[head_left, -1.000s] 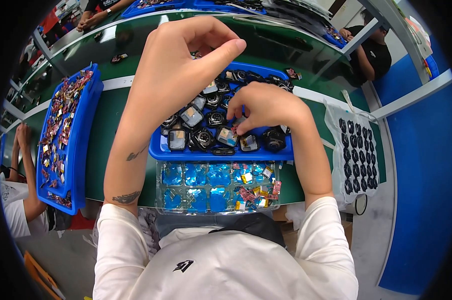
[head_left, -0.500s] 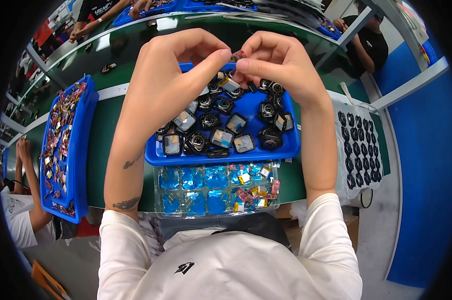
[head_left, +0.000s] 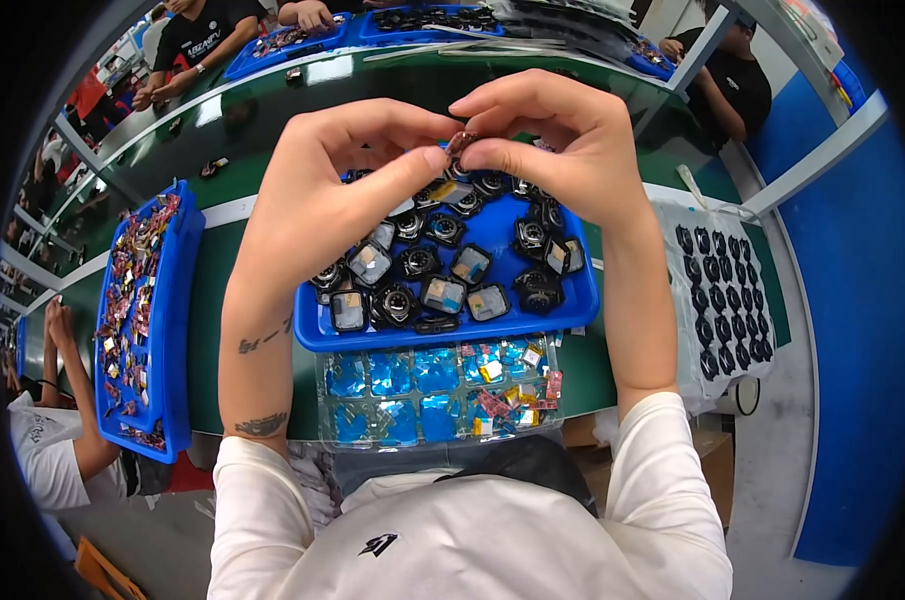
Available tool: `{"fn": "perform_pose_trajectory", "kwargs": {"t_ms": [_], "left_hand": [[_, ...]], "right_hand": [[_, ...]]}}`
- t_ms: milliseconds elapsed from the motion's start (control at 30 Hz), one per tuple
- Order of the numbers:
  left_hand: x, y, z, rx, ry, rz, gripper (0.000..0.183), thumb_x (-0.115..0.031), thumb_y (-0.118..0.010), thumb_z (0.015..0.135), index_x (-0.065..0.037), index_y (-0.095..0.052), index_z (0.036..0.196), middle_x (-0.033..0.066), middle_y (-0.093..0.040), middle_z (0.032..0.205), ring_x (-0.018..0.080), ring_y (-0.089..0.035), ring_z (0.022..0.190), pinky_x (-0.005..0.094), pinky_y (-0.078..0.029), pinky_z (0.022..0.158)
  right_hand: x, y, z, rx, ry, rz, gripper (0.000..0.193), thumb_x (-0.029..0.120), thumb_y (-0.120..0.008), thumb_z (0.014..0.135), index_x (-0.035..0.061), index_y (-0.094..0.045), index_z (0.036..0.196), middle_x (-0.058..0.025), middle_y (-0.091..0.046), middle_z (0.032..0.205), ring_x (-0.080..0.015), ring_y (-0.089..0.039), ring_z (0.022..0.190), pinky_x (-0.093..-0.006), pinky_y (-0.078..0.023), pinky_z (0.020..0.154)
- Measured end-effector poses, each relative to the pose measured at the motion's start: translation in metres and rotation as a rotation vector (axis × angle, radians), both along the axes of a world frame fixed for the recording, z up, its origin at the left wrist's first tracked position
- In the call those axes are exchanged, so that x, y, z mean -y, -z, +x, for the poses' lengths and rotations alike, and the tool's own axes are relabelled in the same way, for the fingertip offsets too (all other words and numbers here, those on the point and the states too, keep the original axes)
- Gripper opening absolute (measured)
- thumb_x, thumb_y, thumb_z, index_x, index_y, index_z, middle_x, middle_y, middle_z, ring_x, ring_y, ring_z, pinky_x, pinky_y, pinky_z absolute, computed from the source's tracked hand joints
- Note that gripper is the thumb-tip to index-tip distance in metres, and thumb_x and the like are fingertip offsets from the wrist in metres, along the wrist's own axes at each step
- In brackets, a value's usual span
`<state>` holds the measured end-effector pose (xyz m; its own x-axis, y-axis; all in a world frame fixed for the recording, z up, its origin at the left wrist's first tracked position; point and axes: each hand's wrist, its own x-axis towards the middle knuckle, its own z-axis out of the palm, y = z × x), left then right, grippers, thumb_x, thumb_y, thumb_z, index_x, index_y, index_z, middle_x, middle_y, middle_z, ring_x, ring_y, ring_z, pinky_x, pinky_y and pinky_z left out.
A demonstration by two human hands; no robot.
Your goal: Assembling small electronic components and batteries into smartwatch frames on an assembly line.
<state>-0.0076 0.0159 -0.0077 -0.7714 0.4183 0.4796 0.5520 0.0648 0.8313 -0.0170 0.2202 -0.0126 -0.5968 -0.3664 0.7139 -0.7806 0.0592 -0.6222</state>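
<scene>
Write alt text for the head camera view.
Left hand and right hand pinch a tiny part between fingertips above a blue tray of small black components; a clear compartment box sits nearer the person.

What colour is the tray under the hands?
Bright blue tray, seen in the head view.

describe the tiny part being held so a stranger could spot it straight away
Start at the blue tray of black parts on the green table. Above its far edge both hands meet. The small reddish part is pinched between their fingers, the only piece off the tray.
</scene>
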Motion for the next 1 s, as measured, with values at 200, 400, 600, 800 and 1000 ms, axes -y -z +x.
{"fn": "perform_pose_trajectory", "kwargs": {"t_ms": [200,400,600,800,1000], "left_hand": [[0.005,-0.007,0.001,-0.090,0.104,-0.122,0.022,-0.005,-0.063,0.081,0.004,-0.064,0.101,0.0067,-0.062,0.096,0.0116,-0.057,0.089,0.0247,-0.045,0.081],[0.005,-0.007,0.004,0.113,0.234,0.068,0.014,-0.005,-0.064,0.080,0.001,-0.061,0.091,0.0048,-0.059,0.090,0.0103,-0.054,0.084,0.0240,-0.043,0.079],[0.004,-0.007,0.003,0.227,0.204,0.103,0.011,-0.007,-0.066,0.080,-0.001,-0.060,0.087,0.0035,-0.058,0.089,0.0090,-0.053,0.084,0.0226,-0.042,0.075],[0.004,-0.003,-0.001,0.118,0.167,0.149,0.012,-0.009,-0.070,0.081,-0.001,-0.063,0.086,0.0017,-0.063,0.083,0.0055,-0.057,0.074,0.0188,-0.046,0.068],[-0.003,0.003,-0.002,-0.006,0.033,0.200,0.012,-0.008,-0.070,0.081,0.000,-0.061,0.083,0.0002,-0.060,0.081,0.0052,-0.055,0.074,0.0179,-0.044,0.066]], "right_hand": [[0.002,-0.002,0.005,-0.124,0.108,0.017,0.020,0.000,-0.075,0.069,0.0002,-0.065,0.087,-0.0064,-0.068,0.075,-0.0126,-0.067,0.071,-0.0220,-0.052,0.065],[-0.002,-0.009,0.005,-0.298,0.097,0.127,0.013,0.001,-0.075,0.068,0.0015,-0.067,0.078,-0.0055,-0.067,0.073,-0.0123,-0.065,0.065,-0.0221,-0.051,0.062],[-0.002,-0.008,0.009,-0.195,0.079,0.086,0.011,0.002,-0.075,0.069,0.0015,-0.067,0.078,-0.0050,-0.067,0.071,-0.0114,-0.065,0.066,-0.0219,-0.051,0.061],[-0.003,-0.007,0.009,-0.091,0.060,0.061,0.012,0.000,-0.073,0.073,-0.0010,-0.066,0.082,-0.0057,-0.066,0.076,-0.0111,-0.063,0.069,-0.0214,-0.052,0.064],[0.003,-0.005,0.012,-0.032,0.104,0.049,0.014,0.008,-0.075,0.073,0.0012,-0.064,0.078,-0.0029,-0.065,0.071,-0.0088,-0.062,0.066,-0.0204,-0.050,0.062]]}}
